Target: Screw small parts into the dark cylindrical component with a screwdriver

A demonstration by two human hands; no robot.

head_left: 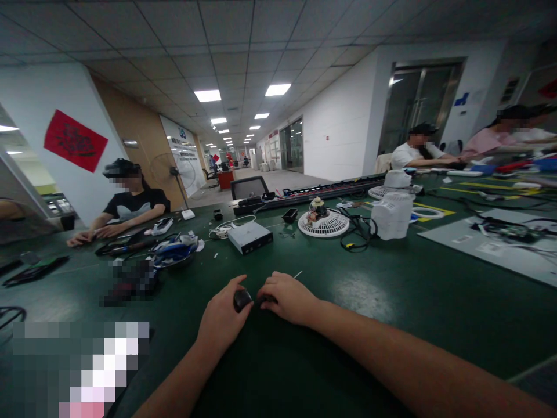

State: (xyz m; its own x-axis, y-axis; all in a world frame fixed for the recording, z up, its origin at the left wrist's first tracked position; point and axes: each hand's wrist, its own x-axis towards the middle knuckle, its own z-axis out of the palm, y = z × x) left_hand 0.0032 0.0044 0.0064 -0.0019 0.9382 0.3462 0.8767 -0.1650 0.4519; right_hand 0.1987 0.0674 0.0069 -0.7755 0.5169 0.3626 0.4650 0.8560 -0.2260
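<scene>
Low over the green table, my left hand point(224, 310) is closed round a small black rounded thing point(242, 299) that looks like a computer mouse or its shell. Close beside it, my right hand point(289, 297) has its fingers curled down over a dark piece point(266, 299), mostly hidden beneath them. A thin pale stick point(298, 274) pokes out behind the right hand; whether the fingers hold it cannot be told. Beyond both hands lies a grey optical disc drive point(250, 237).
A white fan grille with a motor point(323, 222), a black cable point(361, 232) and a white housing point(393, 215) stand right of the drive. Blue and dark parts point(174, 249) lie left. A grey panel point(491, 238) is at right. Co-workers sit at left point(134, 200) and far right point(418, 151).
</scene>
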